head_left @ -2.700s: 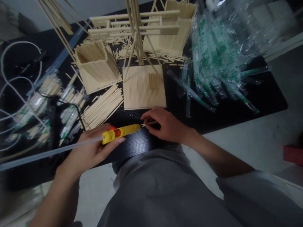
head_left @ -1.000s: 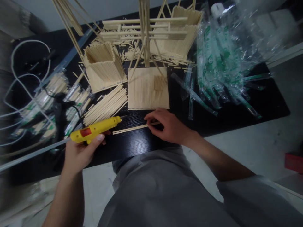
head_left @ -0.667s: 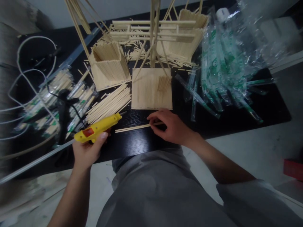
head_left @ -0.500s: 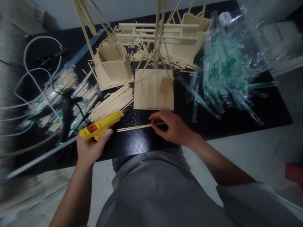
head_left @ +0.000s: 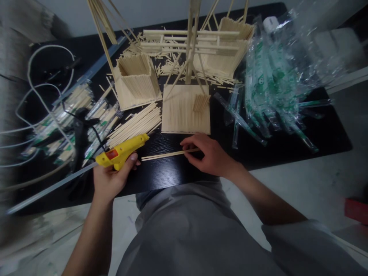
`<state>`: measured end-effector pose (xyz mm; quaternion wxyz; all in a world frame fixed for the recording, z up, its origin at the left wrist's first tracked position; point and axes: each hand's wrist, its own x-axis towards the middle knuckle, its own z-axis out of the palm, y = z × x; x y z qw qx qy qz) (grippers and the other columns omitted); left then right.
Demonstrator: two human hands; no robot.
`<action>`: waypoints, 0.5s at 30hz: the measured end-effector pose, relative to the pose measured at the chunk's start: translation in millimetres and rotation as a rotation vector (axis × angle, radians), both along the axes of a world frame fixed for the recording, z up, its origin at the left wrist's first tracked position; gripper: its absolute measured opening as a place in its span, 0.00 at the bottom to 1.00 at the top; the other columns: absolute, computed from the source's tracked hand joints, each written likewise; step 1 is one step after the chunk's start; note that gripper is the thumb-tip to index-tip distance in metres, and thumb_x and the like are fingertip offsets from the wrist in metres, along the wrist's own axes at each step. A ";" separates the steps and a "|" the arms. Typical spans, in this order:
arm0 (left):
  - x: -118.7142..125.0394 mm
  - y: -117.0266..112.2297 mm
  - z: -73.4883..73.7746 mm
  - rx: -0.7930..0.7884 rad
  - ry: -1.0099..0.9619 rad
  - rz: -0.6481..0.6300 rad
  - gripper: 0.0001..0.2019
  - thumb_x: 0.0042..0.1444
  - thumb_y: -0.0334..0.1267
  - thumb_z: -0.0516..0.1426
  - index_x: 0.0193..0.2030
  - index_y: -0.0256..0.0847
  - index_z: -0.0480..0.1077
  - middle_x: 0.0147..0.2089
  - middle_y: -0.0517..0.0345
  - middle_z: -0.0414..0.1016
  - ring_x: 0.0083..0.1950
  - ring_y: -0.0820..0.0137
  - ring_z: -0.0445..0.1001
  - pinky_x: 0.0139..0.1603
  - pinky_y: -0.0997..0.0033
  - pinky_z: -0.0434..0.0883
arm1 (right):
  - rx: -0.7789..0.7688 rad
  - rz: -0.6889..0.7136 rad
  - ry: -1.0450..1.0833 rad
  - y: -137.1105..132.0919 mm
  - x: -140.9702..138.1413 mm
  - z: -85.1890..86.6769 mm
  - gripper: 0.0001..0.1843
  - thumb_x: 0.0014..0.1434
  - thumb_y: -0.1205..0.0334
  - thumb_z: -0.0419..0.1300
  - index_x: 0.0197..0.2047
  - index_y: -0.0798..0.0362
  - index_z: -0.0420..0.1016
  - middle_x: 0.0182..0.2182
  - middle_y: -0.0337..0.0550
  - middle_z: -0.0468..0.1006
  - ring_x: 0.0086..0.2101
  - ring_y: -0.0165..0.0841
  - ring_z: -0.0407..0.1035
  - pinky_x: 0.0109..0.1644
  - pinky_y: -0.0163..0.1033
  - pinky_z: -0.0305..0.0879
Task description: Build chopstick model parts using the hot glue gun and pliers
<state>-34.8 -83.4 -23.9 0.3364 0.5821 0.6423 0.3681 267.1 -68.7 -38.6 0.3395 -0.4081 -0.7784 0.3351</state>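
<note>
My left hand (head_left: 110, 178) is closed round a yellow glue gun (head_left: 122, 151) with a long clear glue stick trailing from its back; the nozzle points up and right, just left of the stick pair. My right hand (head_left: 208, 155) pinches the right end of a pair of thin wooden sticks (head_left: 165, 154) that lie flat on the black table (head_left: 287, 147). Just beyond my right hand lies a flat square panel of glued sticks (head_left: 179, 111) with a small stick block standing on it.
A loose pile of sticks (head_left: 133, 124) lies left of the panel. Behind stand an open stick box (head_left: 136, 80) and a tall stick frame (head_left: 191, 38). Wrapped chopstick packets (head_left: 270, 88) cover the right side. Cables (head_left: 37, 96) and more packets crowd the left.
The glue gun has pulled back to the left, away from the sticks it was touching 2.7 s ago, and now hangs beside them. My right hand has stayed on the stick pair.
</note>
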 end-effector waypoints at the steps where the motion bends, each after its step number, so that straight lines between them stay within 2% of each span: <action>1: -1.0 -0.3 -0.8 -0.003 0.002 -0.002 0.09 0.57 0.41 0.66 0.31 0.39 0.76 0.25 0.59 0.79 0.23 0.72 0.76 0.25 0.74 0.75 | 0.002 0.001 -0.001 0.2 0.0 0.1 0.14 0.64 0.72 0.62 0.52 0.51 0.73 0.41 0.44 0.82 0.43 0.38 0.77 0.51 0.46 0.73; 5: -3.7 -1.1 -4.1 0.016 0.004 -0.014 0.08 0.57 0.41 0.66 0.33 0.39 0.78 0.27 0.58 0.81 0.24 0.72 0.76 0.26 0.74 0.76 | 0.005 0.001 0.004 1.2 -0.3 1.3 0.12 0.65 0.71 0.61 0.50 0.51 0.74 0.39 0.43 0.83 0.42 0.38 0.77 0.51 0.46 0.73; 15: -1.2 -2.4 -7.5 0.054 0.093 0.092 0.09 0.48 0.41 0.71 0.34 0.39 0.82 0.33 0.55 0.85 0.32 0.65 0.83 0.38 0.68 0.83 | 0.013 0.000 -0.004 1.4 -0.2 1.0 0.11 0.65 0.71 0.61 0.50 0.50 0.74 0.39 0.43 0.83 0.42 0.38 0.78 0.51 0.46 0.72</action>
